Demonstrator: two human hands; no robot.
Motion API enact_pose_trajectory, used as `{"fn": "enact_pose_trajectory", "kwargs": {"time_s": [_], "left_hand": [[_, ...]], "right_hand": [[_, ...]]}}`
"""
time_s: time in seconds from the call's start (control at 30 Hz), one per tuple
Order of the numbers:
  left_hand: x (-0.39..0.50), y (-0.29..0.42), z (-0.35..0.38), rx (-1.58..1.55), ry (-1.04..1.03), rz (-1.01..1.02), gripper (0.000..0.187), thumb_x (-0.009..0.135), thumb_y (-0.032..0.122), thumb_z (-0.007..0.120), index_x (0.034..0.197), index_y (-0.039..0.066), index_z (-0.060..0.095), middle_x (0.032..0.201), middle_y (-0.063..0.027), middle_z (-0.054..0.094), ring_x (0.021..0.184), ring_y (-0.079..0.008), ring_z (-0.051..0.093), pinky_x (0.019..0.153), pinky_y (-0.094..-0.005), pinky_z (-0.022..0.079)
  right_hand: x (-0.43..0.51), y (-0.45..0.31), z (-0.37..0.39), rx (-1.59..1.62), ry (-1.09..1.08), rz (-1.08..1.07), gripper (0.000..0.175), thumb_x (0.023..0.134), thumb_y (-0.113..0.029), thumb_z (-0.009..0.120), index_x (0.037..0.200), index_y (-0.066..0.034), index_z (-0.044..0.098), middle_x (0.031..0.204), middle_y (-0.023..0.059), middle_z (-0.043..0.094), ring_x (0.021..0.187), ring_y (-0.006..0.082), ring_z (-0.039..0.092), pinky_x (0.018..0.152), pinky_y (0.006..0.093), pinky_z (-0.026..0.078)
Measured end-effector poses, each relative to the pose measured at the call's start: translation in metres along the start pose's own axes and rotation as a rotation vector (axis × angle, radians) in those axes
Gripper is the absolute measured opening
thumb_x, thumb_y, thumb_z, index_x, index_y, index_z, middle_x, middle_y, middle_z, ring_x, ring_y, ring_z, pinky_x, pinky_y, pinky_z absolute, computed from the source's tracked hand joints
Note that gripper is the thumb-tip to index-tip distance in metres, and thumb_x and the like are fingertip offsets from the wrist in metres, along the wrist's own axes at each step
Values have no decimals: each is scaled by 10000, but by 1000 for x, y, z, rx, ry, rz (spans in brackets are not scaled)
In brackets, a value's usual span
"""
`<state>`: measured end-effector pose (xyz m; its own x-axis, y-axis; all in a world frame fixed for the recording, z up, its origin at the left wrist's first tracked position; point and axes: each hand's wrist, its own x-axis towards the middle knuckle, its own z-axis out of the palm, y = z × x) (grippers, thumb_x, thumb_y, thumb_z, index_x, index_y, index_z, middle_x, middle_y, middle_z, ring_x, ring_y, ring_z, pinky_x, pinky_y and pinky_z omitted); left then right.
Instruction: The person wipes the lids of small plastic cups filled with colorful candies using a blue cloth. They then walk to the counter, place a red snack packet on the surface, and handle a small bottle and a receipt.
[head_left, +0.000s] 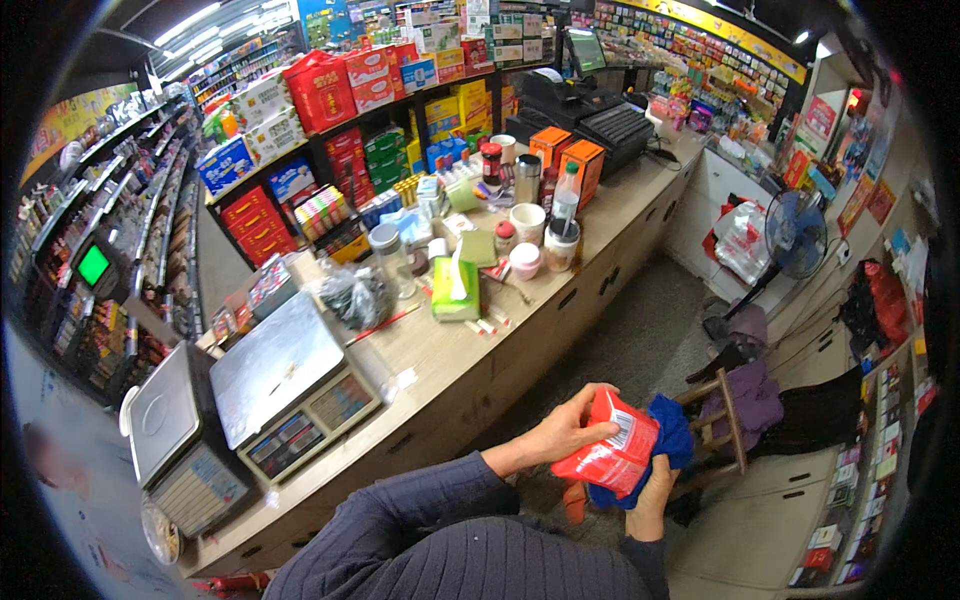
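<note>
My left hand (574, 429) grips a red plastic packet (616, 444) by its upper left side, the thumb lying across a white barcode patch. Bunched in my right hand (654, 491) is a blue cloth (670, 431), pressed against the packet's right and lower edge. Both hands are in front of my body, over the floor beside the counter. What the packet contains does not show. Part of my right hand is hidden by the cloth and the packet.
The long wooden counter (517, 330) carries two weighing scales (281, 367), a green tissue pack (455, 289), jars, cups and a black keyboard (615, 127). To my right are a wooden stool (727, 420) with purple cloth and a standing fan (796, 234). Stocked shelves (161, 202) line the left.
</note>
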<state>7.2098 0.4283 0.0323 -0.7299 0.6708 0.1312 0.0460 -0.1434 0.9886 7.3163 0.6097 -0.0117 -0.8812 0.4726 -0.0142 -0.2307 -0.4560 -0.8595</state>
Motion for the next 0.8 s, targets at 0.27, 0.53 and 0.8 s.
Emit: {"fn": "enact_pose_trajectory", "kwargs": {"time_s": [0.27,0.53,0.8], "left_hand": [[107,3,-17,-195,-209,13,976,875,363,772,1548,39,145,1353,-119,508,1237,-175,493,1060,-346,415],[157,10,-93,-293,-85,-355,719,813,219,840,1382,31,442,1212,-64,641,1097,-133,608,959,-324,505],[202,-3,-132,176,91,-88,470,824,160,798,1229,64,579,1083,-87,705,1003,-201,671,885,-337,522]], "right_hand": [[118,-37,22,-115,220,-203,489,907,-20,535,1391,6,474,1298,110,597,1140,248,603,1008,397,484],[179,-15,67,-390,151,-277,512,827,-18,631,1317,-39,486,1272,97,537,1177,227,516,1074,376,364],[255,-45,92,-598,42,-535,530,754,-33,691,1261,-50,541,1231,85,560,1159,247,529,1058,386,378]]}}
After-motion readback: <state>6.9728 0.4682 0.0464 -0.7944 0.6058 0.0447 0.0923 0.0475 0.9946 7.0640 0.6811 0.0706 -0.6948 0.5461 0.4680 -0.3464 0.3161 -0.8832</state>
